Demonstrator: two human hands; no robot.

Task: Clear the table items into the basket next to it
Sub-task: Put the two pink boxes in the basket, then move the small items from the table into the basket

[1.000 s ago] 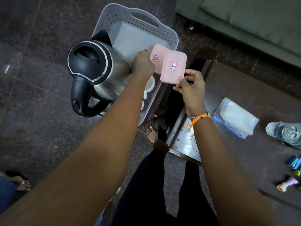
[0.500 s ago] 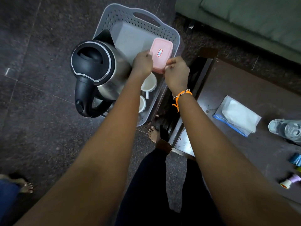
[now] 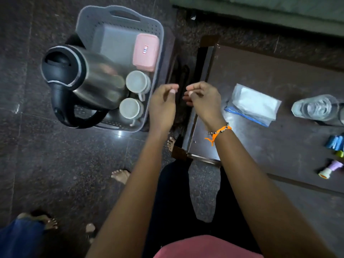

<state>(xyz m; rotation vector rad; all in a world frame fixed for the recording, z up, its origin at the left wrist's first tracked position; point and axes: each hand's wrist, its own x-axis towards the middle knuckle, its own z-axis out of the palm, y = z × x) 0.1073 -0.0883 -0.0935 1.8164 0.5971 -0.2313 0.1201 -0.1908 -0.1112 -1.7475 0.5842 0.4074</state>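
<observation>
Hovering mid-frame, left hand (image 3: 162, 107) and right hand (image 3: 202, 99) are seen loosely curled, nothing pinched. Pink containers (image 3: 146, 52) are stacked inside grey basket (image 3: 119, 19), upper left, beside kettle (image 3: 83, 79) and cups (image 3: 137, 83).

Basket (image 3: 158, 53): near half filled by kettle (image 3: 89, 84) and two cups (image 3: 137, 83); pink box (image 3: 146, 52) against right wall; far-left floor bare. Bench (image 3: 260, 75): open surface near the basket; tissue pack (image 3: 255, 104), glass (image 3: 316, 108) and spools (image 3: 330, 168) crowd the right side.
</observation>
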